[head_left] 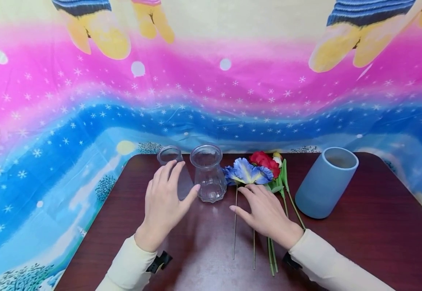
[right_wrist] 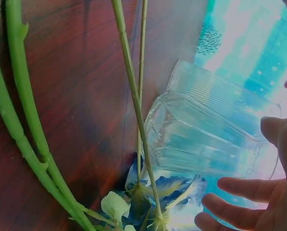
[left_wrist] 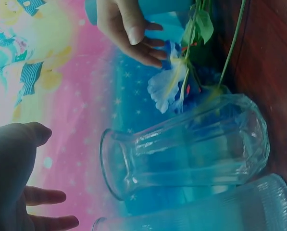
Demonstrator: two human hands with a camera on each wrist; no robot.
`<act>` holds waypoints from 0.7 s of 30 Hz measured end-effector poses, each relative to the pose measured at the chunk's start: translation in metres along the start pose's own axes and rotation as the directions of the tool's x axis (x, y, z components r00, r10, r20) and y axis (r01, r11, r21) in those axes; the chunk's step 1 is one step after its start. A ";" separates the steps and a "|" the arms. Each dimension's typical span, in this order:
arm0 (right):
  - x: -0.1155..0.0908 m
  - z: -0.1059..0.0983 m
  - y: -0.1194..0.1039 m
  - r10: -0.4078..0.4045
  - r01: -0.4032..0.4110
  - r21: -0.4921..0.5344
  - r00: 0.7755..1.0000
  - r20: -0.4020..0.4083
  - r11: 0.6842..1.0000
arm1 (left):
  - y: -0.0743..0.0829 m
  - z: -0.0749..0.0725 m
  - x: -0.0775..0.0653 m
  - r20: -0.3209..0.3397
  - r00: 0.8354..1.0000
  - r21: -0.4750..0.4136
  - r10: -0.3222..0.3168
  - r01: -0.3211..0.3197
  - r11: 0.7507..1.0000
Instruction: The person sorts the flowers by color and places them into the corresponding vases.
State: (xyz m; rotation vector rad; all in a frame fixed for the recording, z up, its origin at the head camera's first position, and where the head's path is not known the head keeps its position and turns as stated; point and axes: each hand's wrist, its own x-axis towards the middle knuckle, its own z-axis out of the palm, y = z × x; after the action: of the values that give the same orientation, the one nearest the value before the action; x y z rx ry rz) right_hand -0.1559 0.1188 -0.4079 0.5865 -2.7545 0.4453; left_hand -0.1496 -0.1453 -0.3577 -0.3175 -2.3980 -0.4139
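My left hand is raised in front of a straight ribbed glass vase, partly covering it in the head view. Its fingers are spread and hold nothing. Beside that vase stands a clear glass vase with a flared rim and faceted base. My right hand hovers over several flower stems, its fingers relaxed and apart from the clear vase in the right wrist view. Just beyond its fingertips lie blue flowers, and behind them a red flower. The right hand hides part of the stems.
A tall matte blue vase stands at the right of the dark wooden table. Green stems lie between it and the right hand. A printed cloth hangs behind the table's far edge.
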 end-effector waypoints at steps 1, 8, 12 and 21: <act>0.000 0.000 0.000 -0.002 0.002 -0.002 1.000 0.001 1.000 | -0.001 -0.001 0.001 -0.006 1.000 -0.002 -0.003 0.003 1.000; 0.003 0.004 0.003 -0.011 0.011 -0.010 1.000 0.019 1.000 | -0.010 -0.008 0.011 -0.045 0.998 -0.023 -0.033 0.032 0.999; 0.005 0.006 0.004 -0.014 0.014 -0.009 1.000 0.028 1.000 | -0.017 -0.010 0.019 -0.054 0.997 -0.037 -0.053 0.051 0.998; 0.008 0.009 0.004 -0.011 0.012 -0.005 0.998 0.063 1.000 | -0.039 -0.011 0.035 -0.049 0.993 -0.061 -0.104 0.101 0.993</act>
State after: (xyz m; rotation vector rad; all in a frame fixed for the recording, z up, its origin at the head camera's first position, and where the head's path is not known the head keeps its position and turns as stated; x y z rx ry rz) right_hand -0.1666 0.1159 -0.4147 0.6253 -2.8099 0.4231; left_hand -0.1823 -0.1806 -0.3351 -0.2079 -2.3612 -0.5331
